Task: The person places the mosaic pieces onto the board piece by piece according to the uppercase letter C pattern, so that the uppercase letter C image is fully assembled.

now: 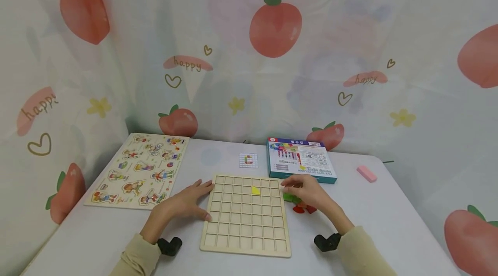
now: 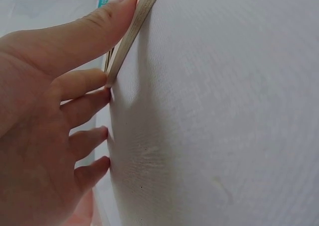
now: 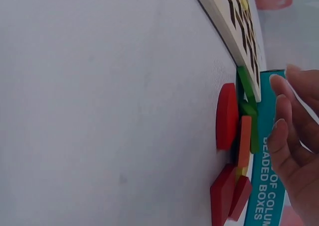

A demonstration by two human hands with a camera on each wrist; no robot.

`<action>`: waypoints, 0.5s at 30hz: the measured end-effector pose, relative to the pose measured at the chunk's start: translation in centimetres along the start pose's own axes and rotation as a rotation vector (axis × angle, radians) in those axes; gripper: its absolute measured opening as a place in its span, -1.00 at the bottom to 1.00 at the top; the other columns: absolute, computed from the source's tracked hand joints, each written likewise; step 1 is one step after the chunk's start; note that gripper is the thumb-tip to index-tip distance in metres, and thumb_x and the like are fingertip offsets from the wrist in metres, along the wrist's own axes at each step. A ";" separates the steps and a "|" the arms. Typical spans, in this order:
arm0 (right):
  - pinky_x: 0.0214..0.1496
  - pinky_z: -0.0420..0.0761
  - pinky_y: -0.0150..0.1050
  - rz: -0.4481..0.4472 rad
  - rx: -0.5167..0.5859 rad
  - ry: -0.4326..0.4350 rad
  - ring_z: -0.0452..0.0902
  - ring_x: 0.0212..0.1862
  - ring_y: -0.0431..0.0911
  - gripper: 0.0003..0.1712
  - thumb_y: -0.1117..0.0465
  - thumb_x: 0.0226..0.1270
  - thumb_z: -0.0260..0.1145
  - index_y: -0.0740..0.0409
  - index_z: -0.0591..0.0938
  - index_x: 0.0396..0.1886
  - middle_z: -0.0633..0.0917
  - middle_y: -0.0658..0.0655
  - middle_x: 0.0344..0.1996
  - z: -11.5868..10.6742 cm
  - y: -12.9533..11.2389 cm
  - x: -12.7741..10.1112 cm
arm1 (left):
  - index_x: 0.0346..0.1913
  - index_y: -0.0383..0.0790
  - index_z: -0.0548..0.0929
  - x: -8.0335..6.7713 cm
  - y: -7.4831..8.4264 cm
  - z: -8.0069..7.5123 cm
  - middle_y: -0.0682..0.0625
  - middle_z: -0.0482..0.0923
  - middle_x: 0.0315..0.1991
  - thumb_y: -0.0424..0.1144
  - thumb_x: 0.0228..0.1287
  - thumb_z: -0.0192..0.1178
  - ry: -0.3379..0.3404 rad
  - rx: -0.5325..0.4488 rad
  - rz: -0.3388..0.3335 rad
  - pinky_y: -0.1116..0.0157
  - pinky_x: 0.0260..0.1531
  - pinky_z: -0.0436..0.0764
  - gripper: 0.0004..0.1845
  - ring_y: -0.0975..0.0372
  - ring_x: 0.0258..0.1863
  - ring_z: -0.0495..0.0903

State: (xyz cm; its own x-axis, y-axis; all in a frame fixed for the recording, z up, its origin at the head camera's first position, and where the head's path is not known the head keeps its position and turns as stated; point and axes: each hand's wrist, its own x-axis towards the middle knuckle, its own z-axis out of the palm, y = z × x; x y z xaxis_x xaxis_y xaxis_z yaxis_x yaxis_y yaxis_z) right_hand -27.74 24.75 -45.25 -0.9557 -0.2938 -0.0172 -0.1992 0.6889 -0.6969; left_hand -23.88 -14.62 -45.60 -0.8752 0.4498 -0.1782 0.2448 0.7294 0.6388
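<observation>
A wooden grid board lies on the white table. The left hand rests flat against the board's left edge, fingers straight. The right hand, loosely curled and holding nothing, hovers at the board's right edge over red and green wooden pieces. One yellow tile sits in the board's second row.

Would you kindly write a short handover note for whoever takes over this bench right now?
Left hand: open, flat on the white table, fingers against the left edge of the wooden grid board.
Right hand: fingers loosely curled at the board's upper right corner, holding nothing visible.
Done: one yellow square tile sits in the grid.
Left: all other cells are empty; the green and red wooden pieces lie loose by the board's right edge, beside the teal box.
</observation>
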 end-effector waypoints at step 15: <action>-0.28 0.63 -0.41 0.092 -0.044 0.053 0.54 -0.23 -0.08 -0.78 0.25 0.41 0.38 0.19 0.77 -0.02 0.75 0.07 -0.21 -1.9 2.3 -2.6 | 0.56 -0.29 0.30 0.0 0.1 0.0 -0.17 0.14 0.62 -0.11 0.03 0.60 -0.007 0.005 -0.008 -0.28 0.55 0.05 0.04 -0.24 0.63 -0.08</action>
State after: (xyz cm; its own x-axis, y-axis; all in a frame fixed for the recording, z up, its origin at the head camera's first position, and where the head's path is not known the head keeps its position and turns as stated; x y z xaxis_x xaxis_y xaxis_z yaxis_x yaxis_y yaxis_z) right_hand -26.10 28.42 -45.43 -0.9803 -0.1935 -0.0406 -0.1186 0.7398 -0.6623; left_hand -23.86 -14.58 -45.53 -0.8742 0.4474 -0.1886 0.2397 0.7355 0.6338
